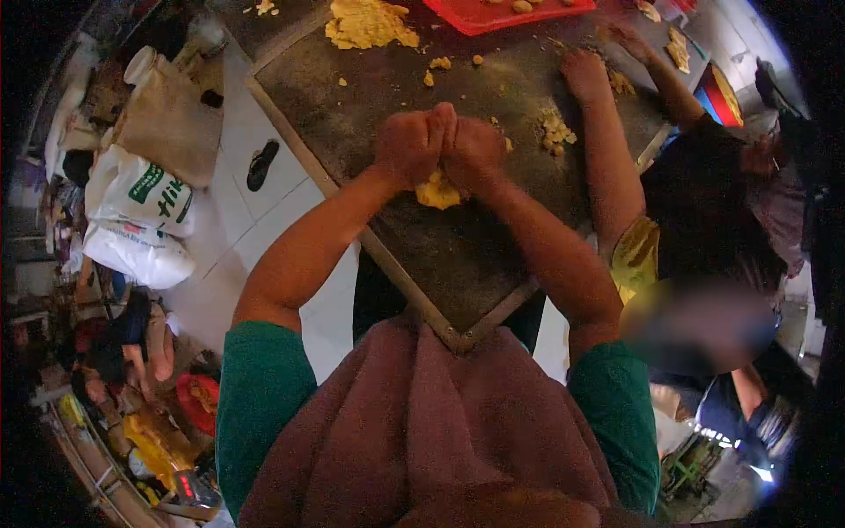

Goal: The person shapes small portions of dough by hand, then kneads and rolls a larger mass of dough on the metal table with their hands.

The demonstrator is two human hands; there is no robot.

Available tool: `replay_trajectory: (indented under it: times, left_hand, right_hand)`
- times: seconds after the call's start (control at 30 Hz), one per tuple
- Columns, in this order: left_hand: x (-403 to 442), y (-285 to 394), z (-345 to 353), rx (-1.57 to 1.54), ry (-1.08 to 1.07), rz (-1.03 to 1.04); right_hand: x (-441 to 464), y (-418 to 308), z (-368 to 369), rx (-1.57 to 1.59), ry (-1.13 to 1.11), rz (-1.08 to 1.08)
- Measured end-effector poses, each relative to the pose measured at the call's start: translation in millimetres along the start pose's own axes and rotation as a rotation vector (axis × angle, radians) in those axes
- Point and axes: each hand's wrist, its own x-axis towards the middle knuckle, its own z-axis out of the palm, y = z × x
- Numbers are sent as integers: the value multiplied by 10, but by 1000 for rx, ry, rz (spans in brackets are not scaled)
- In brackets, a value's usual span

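Yellow dough (437,190) under two closed hands: uneven pressure looks the main risk

The dough lies on the dark table (458,255), on the near side of the knuckles, partly hidden by them; a lopsided squeeze could tear its soft-looking edge or leave it thick on one flank, since both hands bear on so small a lump; stickiness, if any, could drag it out of shape as the fingers lift; loose crumbs (556,132), to the right of the right hand, could cling to it if it slid that way; a co-worker's forearm (610,145) lies beyond those crumbs, near enough that a wide sweep of the right elbow might knock it.

Left hand (407,148) narrow, fingers curled in; right hand (475,151) likewise, pressed against the left, thumbs meeting on top; both seem to touch the dough; whether any is gripped inside the fingers, I cannot tell; a larger dough mass (370,25) sits ahead of the left hand; a red tray (510,15) ahead of the right.
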Motion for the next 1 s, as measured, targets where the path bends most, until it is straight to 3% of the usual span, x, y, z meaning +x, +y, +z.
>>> replay_trajectory:
  times: [0.13, 0.2, 0.27, 0.3, 0.4, 0.43, 0.53, 0.63, 0.73, 0.83, 0.93, 1.0]
  left_hand:
    - [52, 181, -153, 82, -16, -91]
    - [-14, 74, -112, 415, 243, 351]
    - [-35, -35, -61, 600, 358, 540]
    - [-48, -68, -36, 613, 340, 506]
    - [-199, 95, -312, 395, 98, 438]
    - [-269, 187, -424, 281, -5, 421]
    - [-567, 328, -457, 496, 109, 453]
    - [-630, 433, -476, 457, 245, 517]
    - [-612, 516, -620, 448, 77, 478]
    - [-451, 290, -610, 141, 314, 240]
    - [-333, 186, -402, -272, 139, -152]
    - [-288, 375, -489, -173, -135, -122]
  right_hand:
    - [25, 73, 112, -129, 141, -165]
    - [0, 56, 112, -146, 231, -227]
    - [-10, 2, 63, -13, 197, -154]
    - [-19, -16, 59, 58, 171, -112]
    - [-75, -86, -280, -164, 388, -584]
    - [-155, -210, -431, -105, 334, -561]
    - [-103, -102, -722, -82, 430, -196]
    - [32, 86, -626, 405, 116, 131]
    - [3, -124, -702, 165, -369, 290]
    - [-28, 49, -525, 146, -353, 17]
    - [-160, -15, -464, 148, -279, 31]
    - [-228, 121, -289, 318, -303, 83]
